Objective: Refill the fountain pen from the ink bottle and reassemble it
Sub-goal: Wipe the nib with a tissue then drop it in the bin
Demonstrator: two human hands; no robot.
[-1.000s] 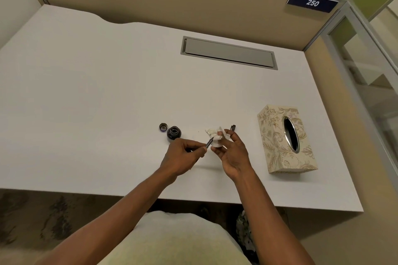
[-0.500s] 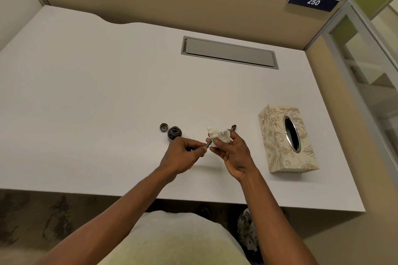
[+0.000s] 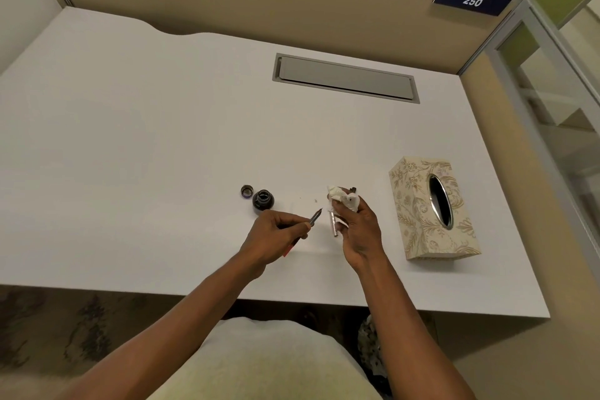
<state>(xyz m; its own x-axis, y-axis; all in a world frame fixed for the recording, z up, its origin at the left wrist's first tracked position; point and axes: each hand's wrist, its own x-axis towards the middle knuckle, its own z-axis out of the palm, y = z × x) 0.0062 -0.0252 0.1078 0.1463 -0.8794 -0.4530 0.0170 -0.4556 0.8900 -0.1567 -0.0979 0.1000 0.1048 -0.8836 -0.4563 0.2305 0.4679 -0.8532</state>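
Your left hand (image 3: 279,232) pinches the nib section (image 3: 315,217) between thumb and fingers, nib tip pointing up and right, clear of the desk (image 3: 162,156). Something reddish shows under that hand; can't tell what it is. Your right hand (image 3: 358,230) is closed on a crumpled tissue (image 3: 342,198) at the fingertips, with a silver barrel (image 3: 333,224) tucked against the palm, hanging near-vertical. Nib and tissue are apart, small gap between them.

Risks, as a judgement: a wet nib held tip-up over bare desk may drip or flick ink; small specks already sit on the desk just far of the nib. The barrel looks loosely held while the same fingers work the tissue, so it could slip out and roll. A dark piece (image 3: 353,188) pokes out just far of the tissue, likely another pen part; can't tell if it's held or lying on the desk.

The ink bottle (image 3: 263,200) stands open just far of your left hand, close to the knuckles. A careless pull-back could knock it over. Its cap (image 3: 247,191) lies just left of it. The tissue box (image 3: 431,208) is to the right of your right hand, well clear.
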